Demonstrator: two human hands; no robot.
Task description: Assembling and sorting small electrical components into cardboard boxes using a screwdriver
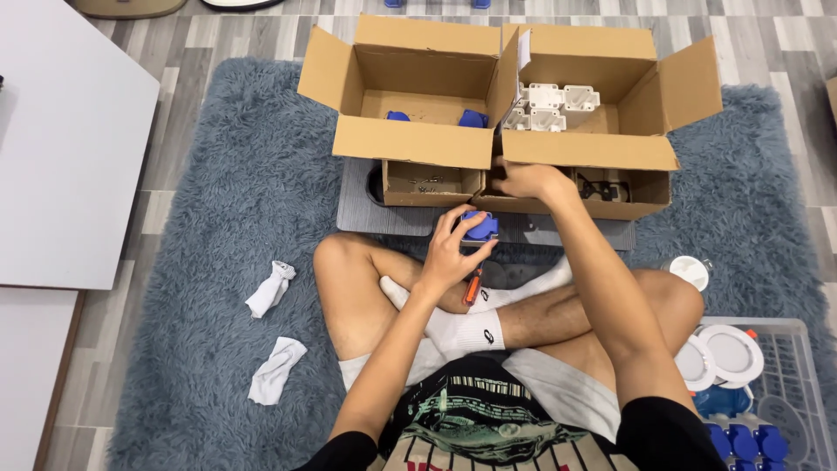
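Blue part in hand, over my crossed legs.
My left hand [449,249] pinches the blue part [480,227]; my right hand [523,180] reaches into the small box [558,206], grip hidden. Loose pinch could drop it onto the rug [218,201].

A blue part [479,227] is seen, brown cardboard boxes [418,87], white parts [549,105], a shaggy grey-blue rug [227,174], white socks [462,331] and striped grey flooring [767,44].
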